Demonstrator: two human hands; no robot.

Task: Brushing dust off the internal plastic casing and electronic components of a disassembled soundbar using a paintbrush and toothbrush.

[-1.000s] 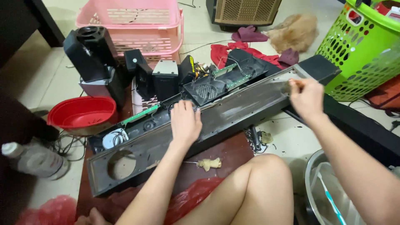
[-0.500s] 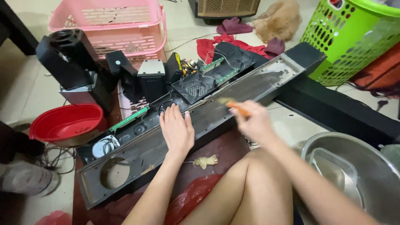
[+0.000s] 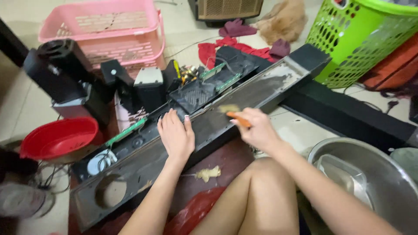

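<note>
**Long black panel under both hands**

Head view: your left hand (image 3: 176, 135) lies flat, fingers spread, on the long black panel (image 3: 204, 130) slanting across the floor. Your right hand (image 3: 257, 129) is clenched around an orange-handled brush (image 3: 237, 118), bristles blurred above the panel. A red bowl (image 3: 56, 138) sits left.

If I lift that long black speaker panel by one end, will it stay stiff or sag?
The long black speaker panel looks thin for its length, so it may flex. The round cut-out probably weakens that end. The left hand presses flat on it, which suggests that it slides easily.
</note>
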